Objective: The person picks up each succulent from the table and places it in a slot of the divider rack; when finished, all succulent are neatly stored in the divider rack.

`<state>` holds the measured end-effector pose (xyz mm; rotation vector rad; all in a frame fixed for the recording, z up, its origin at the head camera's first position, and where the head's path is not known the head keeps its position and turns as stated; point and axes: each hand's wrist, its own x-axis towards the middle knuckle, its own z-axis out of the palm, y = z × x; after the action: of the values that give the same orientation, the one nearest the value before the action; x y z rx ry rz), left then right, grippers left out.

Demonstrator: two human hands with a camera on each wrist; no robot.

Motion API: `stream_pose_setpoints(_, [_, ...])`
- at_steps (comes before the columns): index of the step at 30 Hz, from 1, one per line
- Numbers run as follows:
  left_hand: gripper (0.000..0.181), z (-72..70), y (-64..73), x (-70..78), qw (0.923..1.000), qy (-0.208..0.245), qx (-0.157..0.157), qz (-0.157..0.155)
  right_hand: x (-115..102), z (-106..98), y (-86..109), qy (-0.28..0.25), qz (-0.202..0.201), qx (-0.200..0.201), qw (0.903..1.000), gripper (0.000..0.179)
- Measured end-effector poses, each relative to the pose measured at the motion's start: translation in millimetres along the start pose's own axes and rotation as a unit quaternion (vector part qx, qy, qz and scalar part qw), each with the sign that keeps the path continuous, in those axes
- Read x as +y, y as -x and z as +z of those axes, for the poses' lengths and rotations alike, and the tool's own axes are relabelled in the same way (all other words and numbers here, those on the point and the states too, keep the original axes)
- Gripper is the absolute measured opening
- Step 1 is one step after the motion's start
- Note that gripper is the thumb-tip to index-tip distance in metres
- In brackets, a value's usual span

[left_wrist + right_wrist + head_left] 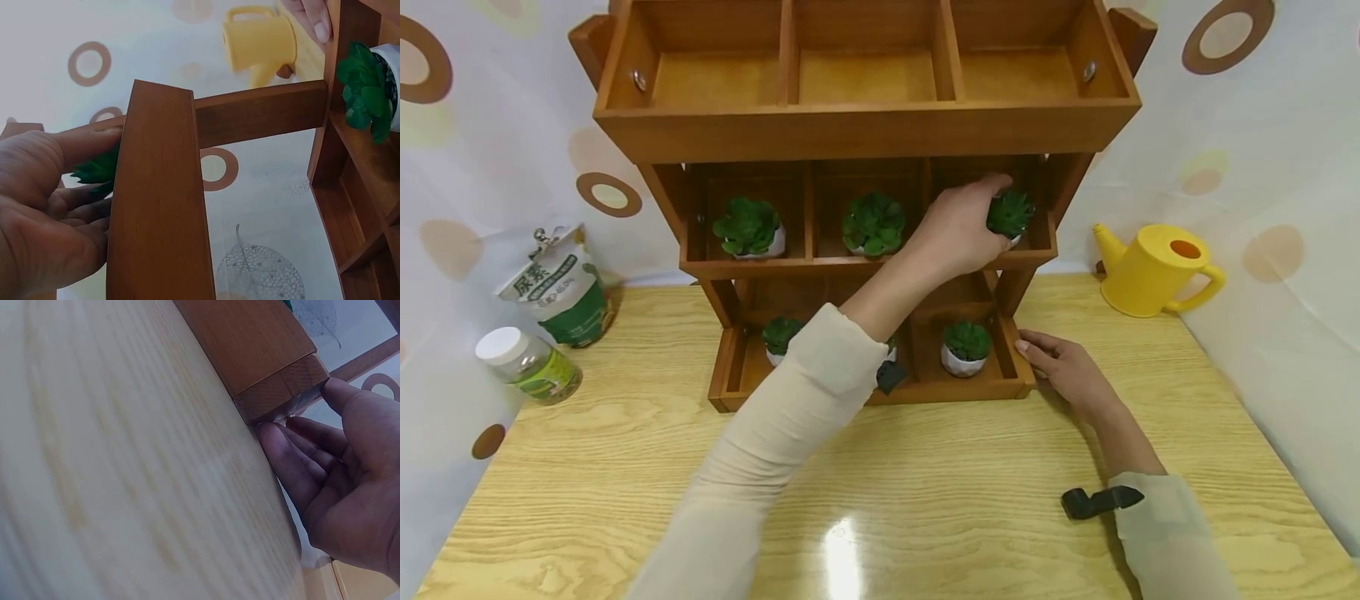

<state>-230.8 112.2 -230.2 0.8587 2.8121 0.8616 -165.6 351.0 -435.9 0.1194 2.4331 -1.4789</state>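
My left hand reaches into the right compartment of the wooden rack's middle tier and grips a small potted succulent. In the left wrist view the rack's front board hides the pot, while green leaf tips show between thumb and fingers. Low on the right, my right hand touches the outer side of the rack's bottom tray. In the right wrist view, its fingertips meet the tray's end near the tabletop.
Potted succulents stand in the middle tier's left and centre compartments, others in the bottom tray. A yellow watering can is at right. At left are a white-and-green pouch and a white-lidded jar.
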Motion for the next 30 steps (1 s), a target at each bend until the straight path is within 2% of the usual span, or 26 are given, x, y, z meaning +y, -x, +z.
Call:
stream_pose_setpoints(10, [0.076,-1.4,7.9,-2.3,0.9994,0.034,-0.005,0.007,1.1,0.1,0.1,-0.002,0.0,-0.003,1.0,0.074])
stream_pose_setpoints(17, [0.077,-7.6,22.9,-3.6,0.999,0.04,0.0,0.018,-0.6,-0.4,1.1,0.008,-0.004,0.0,1.0,0.075])
stream_pose_setpoints(25, [0.079,-21.7,54.3,-0.7,0.9963,0.065,0.03,0.047,-1.2,-0.8,2.0,0.025,0.004,0.006,0.9997,0.079])
stream_pose_setpoints(30, [0.078,-32.3,83.3,-11.3,0.994,0.081,0.049,0.055,-2.1,0.1,1.7,0.022,0.008,0.004,0.9997,0.08])
